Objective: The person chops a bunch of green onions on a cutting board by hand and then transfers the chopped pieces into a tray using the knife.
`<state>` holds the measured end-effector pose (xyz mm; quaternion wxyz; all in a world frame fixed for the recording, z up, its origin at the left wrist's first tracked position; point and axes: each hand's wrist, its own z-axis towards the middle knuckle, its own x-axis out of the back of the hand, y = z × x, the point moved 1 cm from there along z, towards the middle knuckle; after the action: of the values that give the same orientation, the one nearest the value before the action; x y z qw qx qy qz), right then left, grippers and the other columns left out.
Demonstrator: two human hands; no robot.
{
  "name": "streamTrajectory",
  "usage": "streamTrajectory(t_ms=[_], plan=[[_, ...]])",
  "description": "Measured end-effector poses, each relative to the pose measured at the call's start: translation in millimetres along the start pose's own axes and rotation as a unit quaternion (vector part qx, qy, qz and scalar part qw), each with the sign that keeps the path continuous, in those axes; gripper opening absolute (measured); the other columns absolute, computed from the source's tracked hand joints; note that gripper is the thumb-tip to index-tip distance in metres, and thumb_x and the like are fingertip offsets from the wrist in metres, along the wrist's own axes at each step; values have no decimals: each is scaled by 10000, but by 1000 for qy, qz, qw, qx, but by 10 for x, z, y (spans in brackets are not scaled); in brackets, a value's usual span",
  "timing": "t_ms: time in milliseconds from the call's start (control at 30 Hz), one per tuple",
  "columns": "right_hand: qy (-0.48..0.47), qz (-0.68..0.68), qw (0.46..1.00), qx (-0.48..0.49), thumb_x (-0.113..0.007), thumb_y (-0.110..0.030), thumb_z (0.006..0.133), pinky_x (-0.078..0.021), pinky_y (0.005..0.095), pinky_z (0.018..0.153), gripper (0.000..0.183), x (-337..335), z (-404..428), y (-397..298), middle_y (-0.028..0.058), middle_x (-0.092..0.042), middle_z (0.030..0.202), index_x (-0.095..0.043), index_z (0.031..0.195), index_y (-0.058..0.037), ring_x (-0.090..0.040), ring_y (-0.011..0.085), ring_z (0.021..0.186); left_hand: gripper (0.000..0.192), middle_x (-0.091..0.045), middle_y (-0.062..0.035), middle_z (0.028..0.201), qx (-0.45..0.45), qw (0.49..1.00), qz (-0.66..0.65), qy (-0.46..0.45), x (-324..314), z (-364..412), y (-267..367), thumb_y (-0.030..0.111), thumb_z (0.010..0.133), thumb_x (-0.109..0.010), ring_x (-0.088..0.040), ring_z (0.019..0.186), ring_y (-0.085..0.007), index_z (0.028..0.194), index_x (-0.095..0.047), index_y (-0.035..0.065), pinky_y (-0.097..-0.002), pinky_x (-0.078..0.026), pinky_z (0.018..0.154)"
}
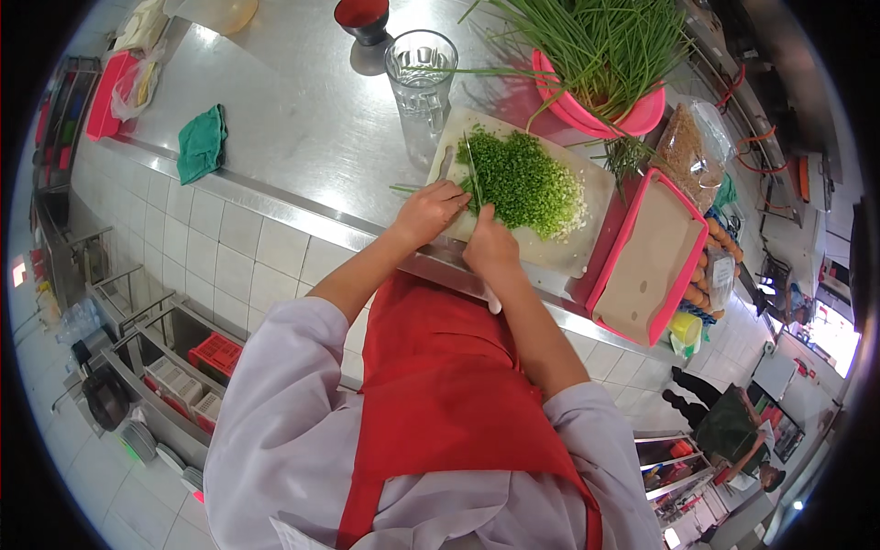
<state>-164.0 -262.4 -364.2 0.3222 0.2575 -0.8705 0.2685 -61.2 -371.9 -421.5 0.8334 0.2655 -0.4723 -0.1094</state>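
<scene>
On a white cutting board [597, 199] lies a broad heap of finely chopped green chives or scallions [519, 180], paler at its right side. My right hand [492, 247] grips a kitchen knife [473, 161], its blade pointing away from me along the heap's left edge. Just left of the blade, my left hand [432, 212] has its fingers bent over a small bunch of green stalks [467, 185], holding them on the board. A few stalk ends stick out on the left of that hand.
Beyond the board stand a glass mug [421, 69], a dark bowl with red inside [362, 19] and a pink basket [650, 113] of long green stalks. Right are a pink tray [643, 261], a bag of brown crumbs [689, 148] and eggs [698, 278]. A green cloth [201, 146] lies left.
</scene>
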Motion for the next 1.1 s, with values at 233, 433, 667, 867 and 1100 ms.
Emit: streamTrajectory(t_ms=[233,433,667,867,1100], plan=[[-29,-25,998,41,-629,-82,793,-520,484,857,473,397,-75,-141,302,-667,963,-404,1182,64,-657,445,964,212,-659,-86,901,32,999,-24,-2,60,-58,-12,37,738,-725,-660,860,-262,945,-680,31,-349,-548,737],[5,11,1000,-20,-632,-81,794,-524,492,845,483,-134,-90,-39,301,-666,970,-402,1191,69,-657,451,948,139,-658,-68,895,-20,1000,3,2,-7,-23,-46,22,730,-709,-658,873,-248,834,-623,55,-339,-554,744],[-19,-16,999,28,-665,-94,783,-527,490,842,515,326,-17,-119,303,-663,978,-397,1195,60,-659,438,959,110,-662,-55,906,-21,1000,3,-18,6,-91,-116,41,738,-702,-659,906,-236,813,-623,54,-327,-554,766],[-49,-28,998,-9,-675,-114,777,-525,478,854,504,-37,-260,-60,297,-665,1004,-402,1169,48,-657,436,967,120,-671,-64,944,-32,999,8,-26,21,-64,-83,51,740,-697,-658,936,-241,849,-647,49,-328,-553,789],[-4,-10,1000,24,-594,-50,808,-510,472,883,426,154,129,-169,305,-660,1009,-400,1178,36,-649,432,1004,204,-665,-70,1015,-70,997,20,-21,82,-106,-86,43,728,-706,-653,950,-249,928,-670,38,-328,-553,804]])
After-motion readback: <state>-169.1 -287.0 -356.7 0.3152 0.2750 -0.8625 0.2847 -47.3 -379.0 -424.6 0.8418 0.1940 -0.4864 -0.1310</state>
